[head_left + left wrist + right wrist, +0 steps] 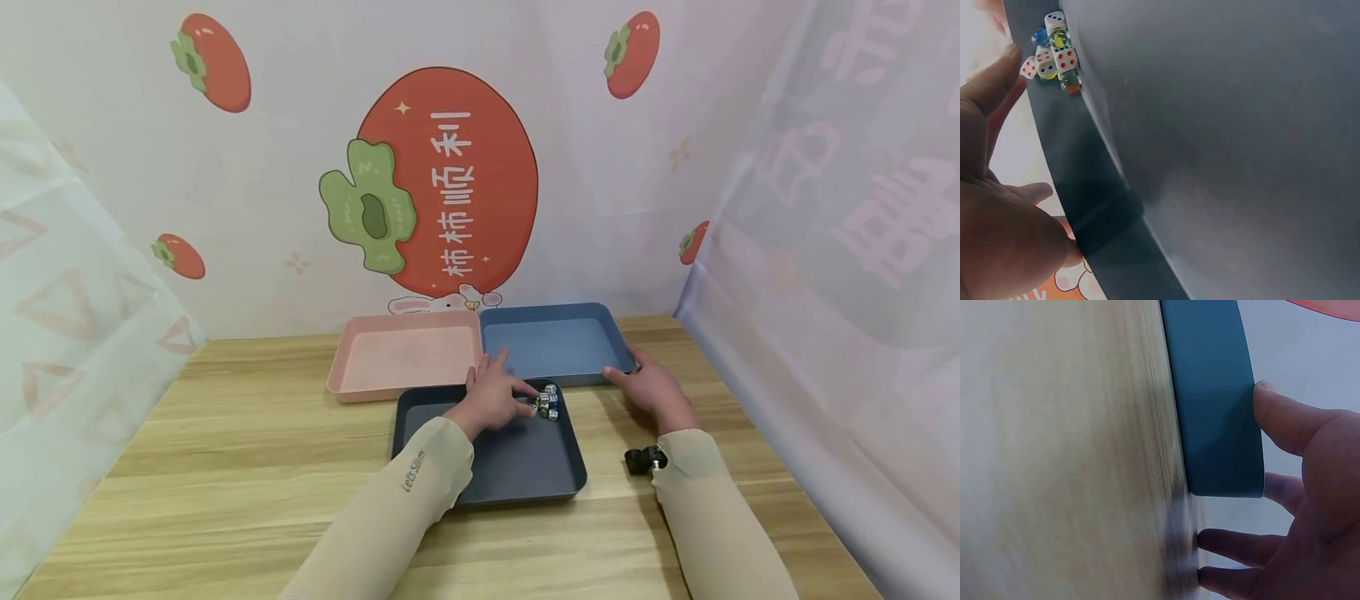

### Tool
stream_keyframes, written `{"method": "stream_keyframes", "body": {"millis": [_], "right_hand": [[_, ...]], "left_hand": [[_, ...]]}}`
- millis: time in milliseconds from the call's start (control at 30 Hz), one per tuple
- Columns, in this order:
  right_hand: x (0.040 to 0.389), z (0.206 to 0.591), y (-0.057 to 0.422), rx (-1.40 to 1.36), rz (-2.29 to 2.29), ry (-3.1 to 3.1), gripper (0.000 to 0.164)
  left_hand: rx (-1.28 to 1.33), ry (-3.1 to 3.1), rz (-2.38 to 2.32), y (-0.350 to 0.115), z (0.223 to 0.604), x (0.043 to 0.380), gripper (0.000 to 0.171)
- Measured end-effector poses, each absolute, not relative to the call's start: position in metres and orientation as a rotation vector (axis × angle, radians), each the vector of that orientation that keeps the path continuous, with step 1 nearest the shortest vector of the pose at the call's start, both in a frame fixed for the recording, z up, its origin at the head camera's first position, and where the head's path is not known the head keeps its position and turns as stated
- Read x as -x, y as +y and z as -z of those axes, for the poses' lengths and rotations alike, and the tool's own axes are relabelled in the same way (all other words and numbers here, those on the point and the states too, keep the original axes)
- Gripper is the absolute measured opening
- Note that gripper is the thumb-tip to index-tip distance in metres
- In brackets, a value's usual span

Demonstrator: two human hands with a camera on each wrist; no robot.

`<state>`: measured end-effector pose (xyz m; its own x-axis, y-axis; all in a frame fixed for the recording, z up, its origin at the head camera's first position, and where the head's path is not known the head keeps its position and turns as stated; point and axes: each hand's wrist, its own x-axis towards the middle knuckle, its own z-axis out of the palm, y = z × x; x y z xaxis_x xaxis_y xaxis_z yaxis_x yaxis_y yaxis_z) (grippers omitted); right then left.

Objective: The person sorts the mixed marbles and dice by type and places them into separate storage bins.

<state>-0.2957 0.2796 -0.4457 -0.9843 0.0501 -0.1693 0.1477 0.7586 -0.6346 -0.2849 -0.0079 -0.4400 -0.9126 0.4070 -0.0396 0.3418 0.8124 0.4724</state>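
A small heap of white dice (1067, 60) and glass marbles (1071, 84) lies in the far right corner of the dark grey tray (525, 471). My left hand (489, 398) is over that tray's far rim, its fingers spread, with thumb and forefinger beside the heap. At the near right corner of the blue tray (551, 337) is my right hand (654, 390). In the right wrist view its thumb (1279, 412) touches the tray's rim while the other fingers extend around and below the corner, straight and apart.
A pink tray (416, 354) stands left of the blue one, behind the dark tray. A black device (643, 460) sits at the right wrist. The wooden table (225, 475) ends at a printed cloth backdrop (285, 167), with cloth on both sides.
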Motion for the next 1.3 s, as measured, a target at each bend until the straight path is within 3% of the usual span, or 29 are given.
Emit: {"method": "stream_keyframes", "body": {"millis": [433, 667, 1133, 1300], "right_hand": [[0.2960, 0.4475, 0.2801, -0.160, 1.013, 2.819, 0.093], [0.2960, 0.4472, 0.2797, -0.149, 1.004, 2.814, 0.097], [0.2967, 0.4468, 0.2786, -0.148, 0.998, 2.821, 0.092], [0.2967, 0.4472, 0.2796, -0.154, 0.997, 2.817, 0.091]], "left_hand": [[-0.594, 2.896, -0.530, -0.0043, 0.4385, 0.2785, 0.020], [-0.592, 2.904, -0.515, -0.0030, 0.4426, 0.2812, 0.006], [-0.593, 2.908, -0.485, -0.0032, 0.4430, 0.2798, 0.016], [-0.591, 2.921, -0.459, -0.0025, 0.4414, 0.2785, 0.011]]}}
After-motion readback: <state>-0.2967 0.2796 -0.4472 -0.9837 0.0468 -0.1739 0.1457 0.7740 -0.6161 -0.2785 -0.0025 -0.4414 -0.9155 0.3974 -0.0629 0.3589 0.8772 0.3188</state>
